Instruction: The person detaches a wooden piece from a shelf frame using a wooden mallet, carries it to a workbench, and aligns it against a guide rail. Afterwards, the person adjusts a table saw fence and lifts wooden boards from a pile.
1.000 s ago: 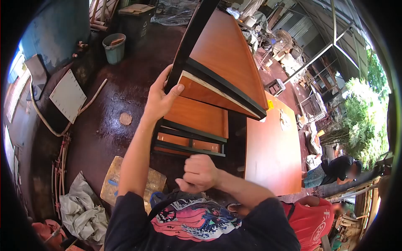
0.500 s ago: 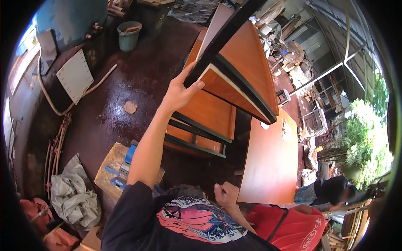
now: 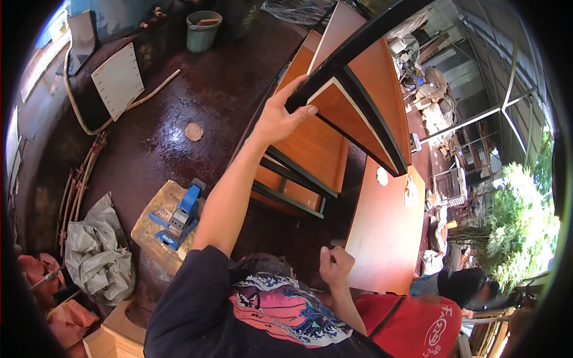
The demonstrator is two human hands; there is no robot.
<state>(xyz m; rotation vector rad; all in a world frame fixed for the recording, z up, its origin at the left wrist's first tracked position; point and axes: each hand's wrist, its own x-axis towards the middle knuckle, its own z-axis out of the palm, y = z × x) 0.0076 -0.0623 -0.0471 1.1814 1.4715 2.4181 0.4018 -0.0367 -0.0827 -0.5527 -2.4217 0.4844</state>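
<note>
L hand is part-closed round a black bar of the black-framed unit, thumb on the near side, fingers over the other edge & partly hidden. Unit is tilted in my view, w/ its upper orange-brown panel to the R of L hand, a pale panel just above & the lower orange-brown panel just below.

R hand is curled in a loose fist, thumb up, below & R of L hand, well apart from the unit; can't tell if anything's inside the fist. Tabletop, wood w/ a bright sheen, is just up & R of R hand. A co-worker in a red shirt is below R of R hand; another person in a dark top is further R.

Below L of L hand, by my forearm, a blue tool lies on a worn stool; crumpled grey sheet further L. Round disc on the dark floor is L of L hand, bucket up & L, w/ a pale board well off L.
</note>
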